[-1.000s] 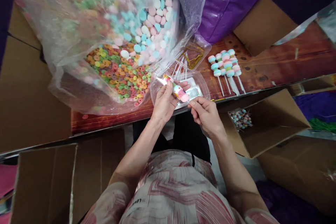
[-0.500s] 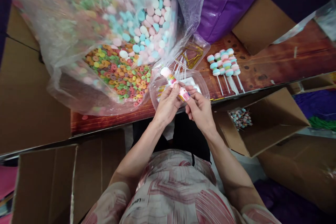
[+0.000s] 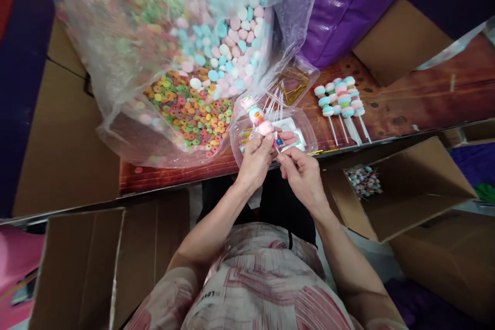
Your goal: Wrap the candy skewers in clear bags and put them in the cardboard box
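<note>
A marshmallow skewer (image 3: 257,115) in what looks like a printed clear wrapper points up and to the left over a clear plastic tub (image 3: 236,150). My left hand (image 3: 255,159) pinches its lower end between thumb and fingers. With thumb and forefinger, my right hand (image 3: 300,172) grips the skewer's white stick just below. White packets and yellow pieces lie in the tub under the hands. Beyond it are white sticks (image 3: 275,103) and a clear tray of gold twist ties (image 3: 296,87). Several finished marshmallow skewers (image 3: 342,97) rest side by side to the right.
A big clear bag of marshmallows (image 3: 240,36) and ring-shaped cereal (image 3: 189,108) covers the table's left. A purple bag (image 3: 348,5) and a carton (image 3: 406,36) stand behind. Below the edge at right, an open cardboard box (image 3: 417,185) holds more skewers (image 3: 364,181).
My right hand has slid down from the wrapped candy to the stick, so more of the skewer shows above my left hand. The whole view has shifted slightly.
</note>
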A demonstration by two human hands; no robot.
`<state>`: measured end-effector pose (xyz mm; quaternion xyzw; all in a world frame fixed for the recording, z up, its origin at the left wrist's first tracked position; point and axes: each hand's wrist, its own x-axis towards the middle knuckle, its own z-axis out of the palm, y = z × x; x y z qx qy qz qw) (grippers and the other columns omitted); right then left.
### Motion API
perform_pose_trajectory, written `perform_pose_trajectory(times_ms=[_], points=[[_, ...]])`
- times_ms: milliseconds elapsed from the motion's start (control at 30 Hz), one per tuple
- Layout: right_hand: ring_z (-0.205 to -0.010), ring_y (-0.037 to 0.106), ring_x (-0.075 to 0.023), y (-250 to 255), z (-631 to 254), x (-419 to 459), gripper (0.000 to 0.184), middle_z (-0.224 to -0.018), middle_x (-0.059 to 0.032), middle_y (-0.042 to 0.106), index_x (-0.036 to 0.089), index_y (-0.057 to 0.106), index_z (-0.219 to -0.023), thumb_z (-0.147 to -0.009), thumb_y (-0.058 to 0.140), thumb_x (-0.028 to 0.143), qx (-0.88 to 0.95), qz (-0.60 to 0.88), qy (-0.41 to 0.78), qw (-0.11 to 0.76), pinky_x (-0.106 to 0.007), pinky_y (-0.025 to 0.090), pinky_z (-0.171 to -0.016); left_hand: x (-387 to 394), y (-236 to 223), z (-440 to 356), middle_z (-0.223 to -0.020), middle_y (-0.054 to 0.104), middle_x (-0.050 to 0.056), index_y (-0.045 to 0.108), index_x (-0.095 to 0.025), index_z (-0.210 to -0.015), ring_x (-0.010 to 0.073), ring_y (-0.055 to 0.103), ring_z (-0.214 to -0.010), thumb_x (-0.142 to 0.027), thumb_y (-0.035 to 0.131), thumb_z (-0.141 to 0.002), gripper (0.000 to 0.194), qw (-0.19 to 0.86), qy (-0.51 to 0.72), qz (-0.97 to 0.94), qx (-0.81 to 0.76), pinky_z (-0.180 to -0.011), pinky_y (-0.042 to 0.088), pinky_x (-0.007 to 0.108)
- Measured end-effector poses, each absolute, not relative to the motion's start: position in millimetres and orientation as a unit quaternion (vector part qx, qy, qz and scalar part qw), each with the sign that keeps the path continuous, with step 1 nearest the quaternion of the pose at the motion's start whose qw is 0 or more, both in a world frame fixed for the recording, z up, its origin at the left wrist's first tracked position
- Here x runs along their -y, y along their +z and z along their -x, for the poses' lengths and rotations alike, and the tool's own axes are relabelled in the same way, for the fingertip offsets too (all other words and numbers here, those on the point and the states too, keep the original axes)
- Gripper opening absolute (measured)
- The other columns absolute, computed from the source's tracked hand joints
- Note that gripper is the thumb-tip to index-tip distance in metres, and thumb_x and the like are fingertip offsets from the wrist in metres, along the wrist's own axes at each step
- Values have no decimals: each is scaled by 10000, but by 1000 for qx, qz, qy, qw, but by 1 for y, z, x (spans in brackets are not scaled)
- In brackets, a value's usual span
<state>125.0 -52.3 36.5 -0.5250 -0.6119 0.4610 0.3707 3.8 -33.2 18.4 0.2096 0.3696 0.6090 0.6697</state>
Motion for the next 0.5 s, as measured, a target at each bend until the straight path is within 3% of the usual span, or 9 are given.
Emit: perform_pose_trajectory(times_ms=[200,333,433,500], points=[[-523,460,-103,40,-114,47,286,-591,56,535,229,568,-776,-992,588,416,587,511,479,406,-262,374,-547,35,25,-5,-948,798,65,725,-185,-927,215,754,-962,-496,842,-810,353,648,636,-223,-355,-827,600,312],[-458,409,-94,41,-99,37,420,-561,61,511,243,540,-773,-935,650,615,517,481,562,430,-255,334,-463,38,36,2,-866,776,45,737,-203,-969,170,703,-740,-502,840,-806,356,637,640,-234,-361,-670,580,283],[-382,282,-77,46,-90,27,510,-450,89,404,242,502,-694,-886,667,685,441,440,672,401,-252,251,-406,38,44,18,-806,732,36,736,-210,-933,173,669,-711,-489,862,-779,343,663,621,-247,-337,-628,565,284],[-397,333,-82,52,-90,17,486,-460,70,448,227,545,-673,-894,666,643,476,412,697,343,-252,282,-433,37,47,29,-766,680,21,719,-209,-861,171,648,-719,-463,897,-747,331,663,631,-242,-322,-636,562,285]])
